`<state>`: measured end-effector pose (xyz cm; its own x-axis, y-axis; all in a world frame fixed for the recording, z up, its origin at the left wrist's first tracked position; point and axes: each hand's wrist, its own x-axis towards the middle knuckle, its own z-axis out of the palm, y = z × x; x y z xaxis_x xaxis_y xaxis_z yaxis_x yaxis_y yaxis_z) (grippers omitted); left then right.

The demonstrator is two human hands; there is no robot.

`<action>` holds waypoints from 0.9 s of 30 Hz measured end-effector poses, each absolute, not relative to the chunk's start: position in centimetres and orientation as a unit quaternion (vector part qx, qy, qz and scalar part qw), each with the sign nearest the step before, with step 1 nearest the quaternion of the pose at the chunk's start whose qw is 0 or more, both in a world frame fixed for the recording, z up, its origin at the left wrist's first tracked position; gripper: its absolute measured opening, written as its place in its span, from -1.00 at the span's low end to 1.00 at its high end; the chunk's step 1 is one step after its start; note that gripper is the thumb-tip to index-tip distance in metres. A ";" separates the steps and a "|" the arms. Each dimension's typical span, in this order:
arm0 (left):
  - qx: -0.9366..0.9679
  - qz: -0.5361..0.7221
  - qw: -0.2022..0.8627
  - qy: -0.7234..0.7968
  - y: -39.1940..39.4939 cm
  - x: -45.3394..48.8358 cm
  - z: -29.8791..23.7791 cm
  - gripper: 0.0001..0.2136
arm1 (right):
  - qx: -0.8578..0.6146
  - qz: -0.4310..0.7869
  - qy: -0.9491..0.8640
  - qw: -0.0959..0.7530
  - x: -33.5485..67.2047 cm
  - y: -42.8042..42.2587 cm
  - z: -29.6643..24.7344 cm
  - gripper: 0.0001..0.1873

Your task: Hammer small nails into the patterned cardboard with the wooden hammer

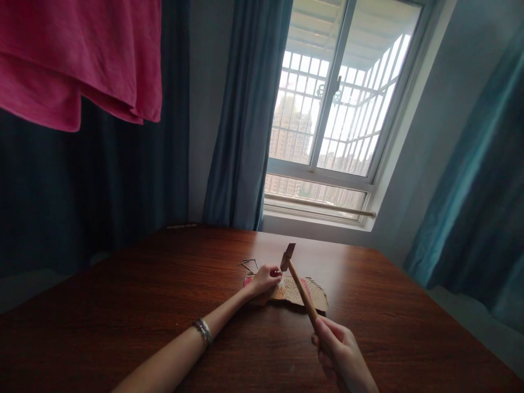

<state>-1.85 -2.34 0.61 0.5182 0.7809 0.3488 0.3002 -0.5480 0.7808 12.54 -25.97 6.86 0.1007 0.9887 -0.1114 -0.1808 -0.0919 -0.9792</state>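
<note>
My right hand (338, 346) is wrapped round the wooden handle of a hammer (303, 289). The hammer's metal head is raised close beside the fingertips of my left hand (266, 278). My left fingers are pinched together over the left part of a piece of board (292, 289); whatever they hold is too small to make out. The tan board has ragged edges, many small dark dots and some pink patches, and short dark marks line its far right edge. Just beyond my left hand, several thin, dark nails (248, 265) lie loose on the table.
A brown wooden table (164, 289) spreads out under the board. At its far side are a blue curtain (241, 120) and a barred window (323, 125). A pink cloth (82, 60) hangs at the upper left. Another curtain (470, 218) hangs on the right.
</note>
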 end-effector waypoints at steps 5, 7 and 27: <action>0.809 0.352 0.324 0.342 -2.2 -1.8 0.7 -0.81 | -0.505 0.545 -0.397 0.539 12.6 -25.9 6.7 -0.59; 0.812 0.347 0.313 0.349 -2.3 -1.9 0.7 -0.82 | -0.500 0.545 -0.397 0.543 12.6 -26.0 6.7 -0.60; 0.833 0.318 0.313 0.327 -1.8 -3.1 2.0 -0.71 | -0.516 0.520 -0.387 0.560 13.1 -26.2 7.3 -0.60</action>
